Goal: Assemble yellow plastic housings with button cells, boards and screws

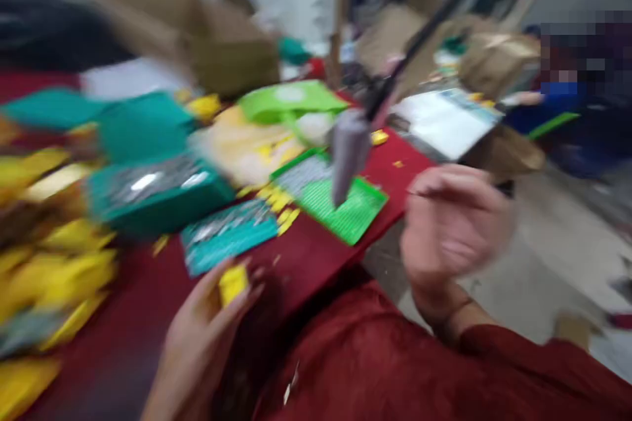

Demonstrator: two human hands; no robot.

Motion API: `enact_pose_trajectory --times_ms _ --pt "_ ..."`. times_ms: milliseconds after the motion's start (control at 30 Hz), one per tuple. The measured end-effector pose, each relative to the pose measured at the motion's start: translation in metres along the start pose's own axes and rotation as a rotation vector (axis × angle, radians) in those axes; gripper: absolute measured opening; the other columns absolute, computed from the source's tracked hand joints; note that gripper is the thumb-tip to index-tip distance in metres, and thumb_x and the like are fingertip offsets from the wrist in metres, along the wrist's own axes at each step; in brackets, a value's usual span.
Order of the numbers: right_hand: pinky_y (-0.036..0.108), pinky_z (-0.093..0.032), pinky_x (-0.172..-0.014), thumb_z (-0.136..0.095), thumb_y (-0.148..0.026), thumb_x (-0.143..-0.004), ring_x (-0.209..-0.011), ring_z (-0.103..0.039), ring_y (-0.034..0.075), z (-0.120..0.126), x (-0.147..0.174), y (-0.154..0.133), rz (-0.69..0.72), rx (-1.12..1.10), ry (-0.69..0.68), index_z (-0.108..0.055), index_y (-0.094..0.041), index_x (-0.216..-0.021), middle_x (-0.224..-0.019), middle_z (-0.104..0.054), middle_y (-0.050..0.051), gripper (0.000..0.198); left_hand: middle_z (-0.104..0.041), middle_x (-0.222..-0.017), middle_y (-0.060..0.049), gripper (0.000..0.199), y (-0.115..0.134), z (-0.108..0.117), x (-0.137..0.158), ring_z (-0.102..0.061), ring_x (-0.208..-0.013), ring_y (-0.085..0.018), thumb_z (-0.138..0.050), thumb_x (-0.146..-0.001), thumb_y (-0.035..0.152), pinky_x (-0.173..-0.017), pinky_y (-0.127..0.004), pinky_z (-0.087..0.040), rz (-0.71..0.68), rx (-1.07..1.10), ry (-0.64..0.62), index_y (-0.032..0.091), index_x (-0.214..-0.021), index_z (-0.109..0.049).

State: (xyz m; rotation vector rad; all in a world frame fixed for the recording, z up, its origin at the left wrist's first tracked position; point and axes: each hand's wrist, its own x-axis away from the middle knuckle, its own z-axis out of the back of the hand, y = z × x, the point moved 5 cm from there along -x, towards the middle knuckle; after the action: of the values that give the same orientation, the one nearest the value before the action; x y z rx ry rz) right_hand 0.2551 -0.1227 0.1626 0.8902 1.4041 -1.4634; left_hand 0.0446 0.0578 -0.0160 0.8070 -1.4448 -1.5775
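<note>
My left hand (207,316) is closed around a small yellow piece (233,285), low over the red-covered table. My right hand (454,223) is raised off the table's right edge, its thumb and fingers drawn together. A thin dark line shows at those fingertips, too blurred to name. Just beyond my left hand lies a flat teal tray (232,253) with small shiny silver bits on it. To its right is a bright green ribbed tray (340,207) with greyish bits at its far side. Small yellow pieces (281,210) are scattered between the two trays.
A teal box (162,210) of silvery bits stands at left, beside a heap of yellow packets (64,276). A blurred grey-tipped rod (350,151) hangs over the green tray. A green pouch (296,102) and cardboard boxes are behind. Another person (557,92) is at far right.
</note>
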Motion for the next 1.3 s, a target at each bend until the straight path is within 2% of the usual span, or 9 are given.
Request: enact_pose_trajectory --times_ms 67,167,300,433,767,933,1067,1167,1300 --pt "0.035 -0.063 -0.071 -0.059 -0.024 -0.105 -0.08 -0.069 0.017 -0.009 0.005 -0.025 0.071 -0.154 -0.328 -0.067 -0.029 -0.113 -0.089 -0.067 0.002 0.012 -0.083 -0.119 -0.01 0.07 0.004 0.004 0.037 -0.081 -0.108 -0.034 -0.09 -0.068 0.05 -0.097 -0.05 -0.069 0.073 -0.055 0.129 0.021 -0.129 -0.071" --pt "0.03 -0.065 -0.079 -0.066 -0.012 -0.101 -0.084 -0.076 0.015 -0.056 0.038 -0.039 0.066 -0.407 -0.808 -0.072 -0.025 -0.102 -0.091 -0.078 0.001 0.014 -0.078 -0.137 -0.014 0.071 0.011 0.012 0.053 -0.077 -0.12 -0.029 -0.084 -0.074 0.039 -0.108 -0.044 -0.062 -0.133 -0.22 0.241 0.017 -0.139 -0.065" --pt "0.029 -0.065 -0.08 -0.069 -0.018 -0.099 -0.089 -0.078 0.016 -0.112 0.104 -0.055 -0.047 -0.56 -1.133 -0.075 -0.019 -0.101 -0.099 -0.082 0.004 0.007 -0.076 -0.141 -0.014 0.061 0.008 0.026 0.074 -0.074 -0.126 -0.026 -0.079 -0.086 0.031 -0.11 -0.039 -0.059 -0.271 -0.437 0.291 0.017 -0.142 -0.061" --pt "0.03 -0.064 -0.079 -0.072 -0.023 -0.091 -0.086 -0.078 0.016 -0.132 0.136 -0.059 -0.16 -0.588 -1.33 -0.072 -0.018 -0.111 -0.104 -0.082 0.005 0.021 -0.074 -0.143 -0.015 0.057 0.011 0.029 0.097 -0.073 -0.129 -0.026 -0.076 -0.091 0.029 -0.111 -0.04 -0.058 -0.31 -0.525 0.369 0.017 -0.144 -0.058" --pt "0.042 -0.066 -0.088 -0.056 -0.031 -0.092 -0.095 -0.079 0.023 -0.148 0.157 -0.072 -0.198 -0.585 -1.395 -0.063 -0.018 -0.123 -0.108 -0.08 0.012 0.035 -0.076 -0.141 -0.018 0.055 0.013 0.037 0.102 -0.073 -0.129 -0.027 -0.074 -0.089 0.02 -0.113 -0.044 -0.058 -0.238 -0.507 0.486 0.011 -0.141 -0.061" --pt "0.039 -0.067 -0.084 -0.07 -0.044 -0.09 -0.093 -0.079 0.022 -0.158 0.156 -0.081 -0.3 -0.736 -1.512 -0.066 -0.019 -0.127 -0.11 -0.08 0.011 0.046 -0.079 -0.136 -0.015 0.058 -0.001 0.075 0.139 -0.078 -0.117 -0.027 -0.072 -0.087 0.03 -0.104 -0.042 -0.061 0.08 -0.4 0.369 0.014 -0.142 -0.066" --pt "0.037 -0.064 -0.079 -0.067 -0.043 -0.092 -0.086 -0.076 0.021 -0.174 0.149 -0.087 -0.188 -0.724 -1.443 -0.072 -0.018 -0.111 -0.1 -0.08 0.011 0.032 -0.082 -0.125 -0.009 0.056 -0.05 0.109 0.194 -0.079 -0.107 -0.027 -0.07 -0.085 0.027 -0.096 -0.036 -0.061 0.493 -0.457 0.176 0.017 -0.14 -0.069" --pt "0.038 -0.06 -0.079 -0.061 -0.038 -0.092 -0.083 -0.075 0.022 -0.191 0.154 -0.095 -0.038 -0.69 -1.392 -0.074 -0.017 -0.102 -0.096 -0.079 0.012 0.027 -0.08 -0.129 -0.01 0.053 -0.109 0.126 0.218 -0.076 -0.116 -0.026 -0.071 -0.09 0.02 -0.102 -0.033 -0.058 0.797 -0.536 0.28 0.018 -0.143 -0.067" --pt "0.037 -0.058 -0.08 -0.059 -0.033 -0.091 -0.084 -0.073 0.022 -0.215 0.161 -0.1 0.032 -0.629 -1.347 -0.074 -0.018 -0.097 -0.094 -0.079 0.012 0.022 -0.075 -0.129 -0.017 0.033 -0.181 0.12 0.215 -0.074 -0.12 -0.031 -0.075 -0.099 0.022 -0.103 -0.044 -0.061 0.988 -0.557 0.342 0.011 -0.13 -0.071"
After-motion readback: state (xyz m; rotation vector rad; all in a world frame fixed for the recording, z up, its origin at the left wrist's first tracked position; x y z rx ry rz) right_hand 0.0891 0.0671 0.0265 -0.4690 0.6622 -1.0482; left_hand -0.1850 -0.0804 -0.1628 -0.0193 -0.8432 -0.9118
